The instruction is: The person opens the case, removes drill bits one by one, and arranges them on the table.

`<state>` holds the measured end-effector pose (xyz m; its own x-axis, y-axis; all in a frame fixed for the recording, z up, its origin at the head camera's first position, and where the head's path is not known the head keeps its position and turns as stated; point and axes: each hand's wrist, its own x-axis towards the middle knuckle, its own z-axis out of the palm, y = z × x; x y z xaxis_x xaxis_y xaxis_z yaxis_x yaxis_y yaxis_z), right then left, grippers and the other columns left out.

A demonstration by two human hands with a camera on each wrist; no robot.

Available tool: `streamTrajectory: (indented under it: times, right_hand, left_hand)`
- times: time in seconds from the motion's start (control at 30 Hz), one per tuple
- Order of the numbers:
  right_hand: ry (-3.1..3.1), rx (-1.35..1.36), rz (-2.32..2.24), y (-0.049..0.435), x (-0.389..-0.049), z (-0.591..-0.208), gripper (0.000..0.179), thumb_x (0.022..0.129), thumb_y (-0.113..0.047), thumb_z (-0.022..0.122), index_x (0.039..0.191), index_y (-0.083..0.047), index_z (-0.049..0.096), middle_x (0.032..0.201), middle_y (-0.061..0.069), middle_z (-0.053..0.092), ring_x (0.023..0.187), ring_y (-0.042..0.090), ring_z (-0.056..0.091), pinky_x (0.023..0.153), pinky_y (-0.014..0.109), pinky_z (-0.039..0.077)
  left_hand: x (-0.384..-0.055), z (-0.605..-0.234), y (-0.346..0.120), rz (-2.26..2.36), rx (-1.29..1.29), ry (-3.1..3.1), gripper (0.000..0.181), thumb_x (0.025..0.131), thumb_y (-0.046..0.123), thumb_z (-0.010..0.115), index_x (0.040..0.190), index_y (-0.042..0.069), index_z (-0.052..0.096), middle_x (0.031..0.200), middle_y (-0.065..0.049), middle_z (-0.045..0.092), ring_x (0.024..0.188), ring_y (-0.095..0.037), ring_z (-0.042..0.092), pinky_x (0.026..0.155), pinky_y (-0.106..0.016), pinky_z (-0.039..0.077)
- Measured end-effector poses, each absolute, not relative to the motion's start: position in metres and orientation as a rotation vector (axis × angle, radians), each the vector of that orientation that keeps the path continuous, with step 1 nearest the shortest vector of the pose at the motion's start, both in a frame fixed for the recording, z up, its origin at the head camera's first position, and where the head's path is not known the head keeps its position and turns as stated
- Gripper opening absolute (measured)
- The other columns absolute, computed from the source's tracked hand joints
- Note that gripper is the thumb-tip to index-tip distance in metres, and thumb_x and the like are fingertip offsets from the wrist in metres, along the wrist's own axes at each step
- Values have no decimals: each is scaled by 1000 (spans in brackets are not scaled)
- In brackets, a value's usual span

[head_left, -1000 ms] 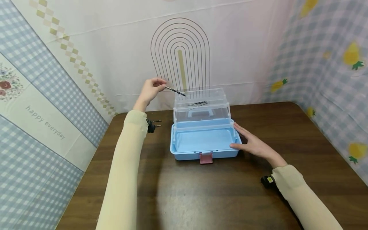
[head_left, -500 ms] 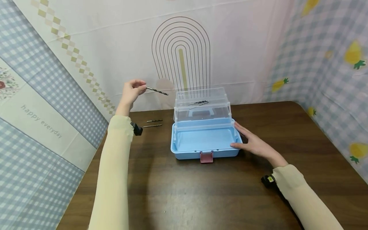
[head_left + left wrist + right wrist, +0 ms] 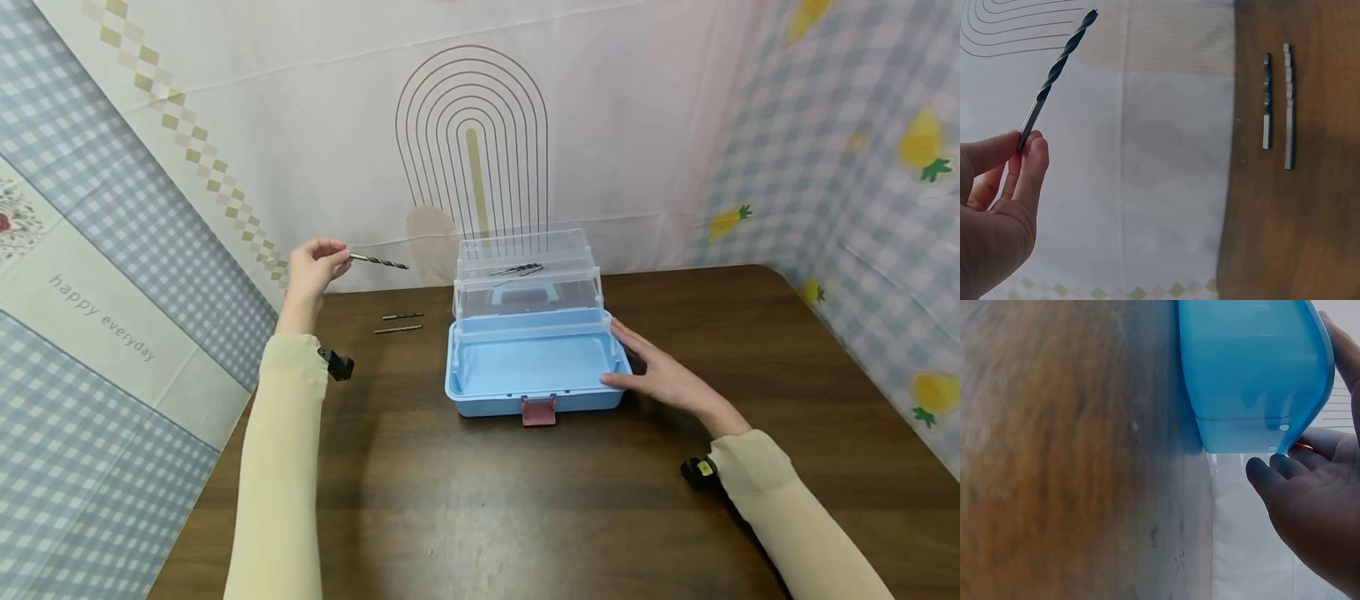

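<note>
My left hand (image 3: 313, 271) pinches the shank of a drill bit (image 3: 380, 262) between thumb and fingertips, above the table's back left. Its dark fluted end points up and away in the left wrist view. Two more drill bits lie side by side on the table: a shorter dark one (image 3: 1267, 100) and a longer greyer one (image 3: 1289, 106). My right hand (image 3: 660, 375) rests against the right end of a light blue toolbox (image 3: 540, 404), thumb at the rim and fingers extended along the side. Several drill bits (image 3: 517, 270) lie in its raised clear tray (image 3: 528, 296).
The toolbox stands with its lid raised and a pink latch (image 3: 538, 411) hanging at the front. Its bottom compartment shows a bare blue floor. Behind the dark wooden table (image 3: 480, 500) hangs a patterned cloth (image 3: 615, 125).
My left hand has carried the drill bit leftward from above the toolbox tray, then lower, uncovering the two bits on the table. The right hand stays at the box.
</note>
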<state>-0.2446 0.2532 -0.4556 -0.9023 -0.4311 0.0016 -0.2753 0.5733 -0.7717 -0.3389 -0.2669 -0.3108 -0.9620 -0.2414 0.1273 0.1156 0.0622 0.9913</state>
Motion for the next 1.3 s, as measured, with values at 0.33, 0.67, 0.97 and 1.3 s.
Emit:
streamTrajectory:
  times: [0.33, 0.67, 0.97, 1.3]
  right_hand:
    - [2617, -612, -1247, 253, -244, -456, 96, 94, -39, 72, 163, -21, 8, 169, 11, 3, 152, 42, 6, 112, 73, 14]
    - [2612, -618, -1260, 254, -244, -457, 95, 95, -37, 72, 163, -19, 9, 169, 9, 2, 152, 40, 5, 112, 72, 15]
    - [2608, -614, -1257, 253, -244, -455, 95, 94, -38, 72, 163, -21, 9, 169, 9, 3, 152, 41, 6, 112, 72, 16]
    - [2609, -608, -1257, 253, -244, -455, 95, 94, -39, 72, 163, -21, 9, 169, 8, 3, 152, 40, 6, 112, 72, 15]
  left_hand:
    - [-330, -342, -279, -2100, 246, -2061, 17, 93, -13, 62, 109, -14, 58, 91, -9, 64, 80, -15, 68, 83, -27, 58]
    - [-320, -373, -285, -2202, 308, -2056, 17, 93, -13, 62, 109, -15, 58, 88, -7, 63, 72, -11, 68, 78, -24, 58]
    - [-314, -394, -287, -2226, 373, -2053, 12, 93, -15, 60, 104, -11, 57, 81, -5, 63, 75, -13, 68, 80, -26, 58]
    - [-305, -406, -283, -2223, 478, -2113, 9, 94, -14, 59, 101, -8, 59, 89, -9, 62, 79, -14, 68, 94, -35, 54]
